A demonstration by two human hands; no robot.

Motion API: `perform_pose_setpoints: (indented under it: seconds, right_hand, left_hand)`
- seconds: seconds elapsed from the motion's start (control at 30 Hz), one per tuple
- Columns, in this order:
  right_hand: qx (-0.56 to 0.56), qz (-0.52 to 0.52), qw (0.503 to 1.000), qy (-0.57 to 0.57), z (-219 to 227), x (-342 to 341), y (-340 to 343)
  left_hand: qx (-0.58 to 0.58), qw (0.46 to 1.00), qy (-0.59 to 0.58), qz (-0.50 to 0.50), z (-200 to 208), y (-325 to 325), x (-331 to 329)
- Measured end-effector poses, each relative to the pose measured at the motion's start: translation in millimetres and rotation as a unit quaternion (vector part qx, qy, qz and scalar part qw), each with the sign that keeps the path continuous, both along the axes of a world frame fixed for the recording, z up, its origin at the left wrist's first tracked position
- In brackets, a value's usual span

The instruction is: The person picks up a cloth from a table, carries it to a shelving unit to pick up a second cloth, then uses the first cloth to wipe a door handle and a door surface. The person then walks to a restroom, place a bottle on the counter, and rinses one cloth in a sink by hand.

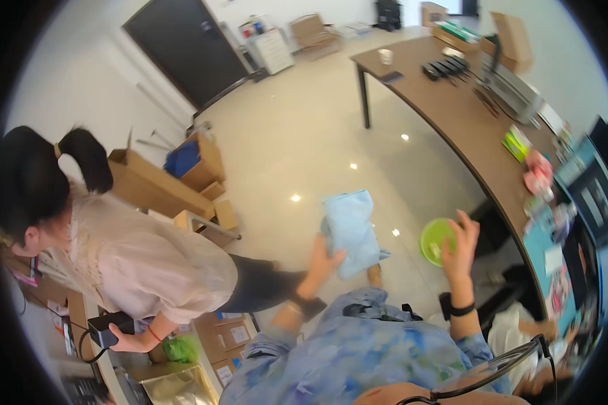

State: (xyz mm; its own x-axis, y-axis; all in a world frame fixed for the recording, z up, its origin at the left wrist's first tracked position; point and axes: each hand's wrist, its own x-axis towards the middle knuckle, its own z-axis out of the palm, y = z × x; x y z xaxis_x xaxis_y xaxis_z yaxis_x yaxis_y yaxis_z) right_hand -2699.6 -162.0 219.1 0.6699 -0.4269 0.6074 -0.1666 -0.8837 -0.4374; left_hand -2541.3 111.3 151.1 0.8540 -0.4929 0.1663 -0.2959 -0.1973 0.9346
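My left hand point(321, 264) is closed on the near left side of a folded light-blue cloth point(351, 226), thumb lying over it. The cloth is held out in front of me above the floor, with a loose corner hanging at its right. In my right hand point(462, 248) is a bright green round bowl point(434, 237), gripped at its right side with the fingers curled around the rim. Something small and pale shows inside the bowl, too blurred to name. Both hands are apart, and a dark band circles each wrist.
On my left stands a person point(142, 256) holding a black box-shaped device point(110, 329) with a cable. Open cardboard boxes point(203, 162) sit behind them. A long brown desk point(446, 108) curves along my right, carrying a paper cup point(385, 57), tissues point(517, 143) and monitors point(591, 192).
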Motion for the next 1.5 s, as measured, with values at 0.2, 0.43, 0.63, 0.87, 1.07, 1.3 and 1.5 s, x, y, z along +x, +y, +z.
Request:
perform_pose_setpoints:
  seconds: [0.2, 0.43, 0.63, 0.87, 1.07, 1.3, 1.5]
  right_hand:
    - [-0.072, -0.147, 0.984, -0.07, 7.9, 61.2, -100.6]
    - [-0.177, -0.154, 0.97, -0.065, 9.8, 216.6, -211.8]
    - [-0.194, -0.034, 0.977, -0.084, 21.7, 458.0, -237.7]
    - [-0.121, 0.17, 0.97, -0.125, 33.4, 734.0, -160.6]
    - [-0.128, 0.318, 0.931, -0.125, 32.2, 902.4, -39.3]
    - [-0.13, 0.455, 0.872, -0.126, 32.9, 1040.9, 123.6]
    - [-0.113, 0.614, 0.775, -0.099, 31.5, 1131.3, 298.6]
  left_hand:
    - [0.006, 0.996, -0.021, 0.086, -26.7, -5.8, 123.8]
    - [-0.04, 0.978, 0.023, 0.205, -17.1, -19.4, 264.0]
    - [-0.028, 0.941, -0.009, 0.337, -16.1, -11.0, 383.0]
    - [-0.046, 0.836, 0.008, 0.547, -32.6, 47.0, 456.5]
    - [-0.013, 0.733, -0.038, 0.679, -49.0, 98.3, 497.1]
    - [0.0, 0.611, -0.02, 0.791, -38.8, 181.9, 530.7]
    - [-0.05, 0.477, 0.011, 0.877, -2.9, 211.2, 525.6]
